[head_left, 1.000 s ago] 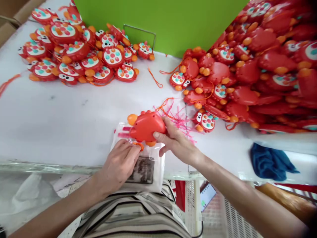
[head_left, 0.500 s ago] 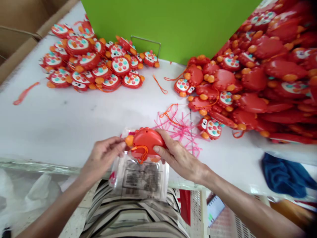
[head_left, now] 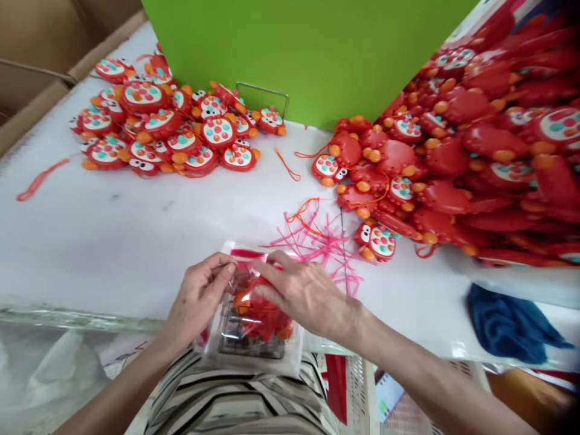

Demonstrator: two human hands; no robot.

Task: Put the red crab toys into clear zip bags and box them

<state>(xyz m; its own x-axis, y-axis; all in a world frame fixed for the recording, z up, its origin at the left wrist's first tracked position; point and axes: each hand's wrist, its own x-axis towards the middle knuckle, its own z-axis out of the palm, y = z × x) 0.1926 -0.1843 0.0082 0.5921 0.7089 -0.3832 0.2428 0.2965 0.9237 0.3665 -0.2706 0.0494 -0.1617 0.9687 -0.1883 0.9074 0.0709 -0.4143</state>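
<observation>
A red toy crab with orange claws (head_left: 265, 314) lies inside a clear plastic bag (head_left: 290, 356) that carries dark print, at the table's front edge against the lap. My left hand (head_left: 202, 296) is closed, thumb and forefinger pinching the bag's upper left edge. Over the bag's upper right part, just above the toy, is my right hand (head_left: 303, 290). Its fingers are stretched out and apart, the tips blurred by motion. Part of the toy is hidden under them.
Several similar toys (head_left: 220, 133) are heaped at the back left. A larger heap (head_left: 448, 199) fills the right side. Pink strips (head_left: 326, 244) and an orange cord loop (head_left: 287, 164) lie on the white table (head_left: 113, 241). A green panel (head_left: 312, 60) stands behind; a blue cloth (head_left: 507, 326) lies at right.
The toy, held between both hands above the bag, has gone down into it. My left hand has let go of the toy's claw and taken the bag's edge; my right hand has released the toy.
</observation>
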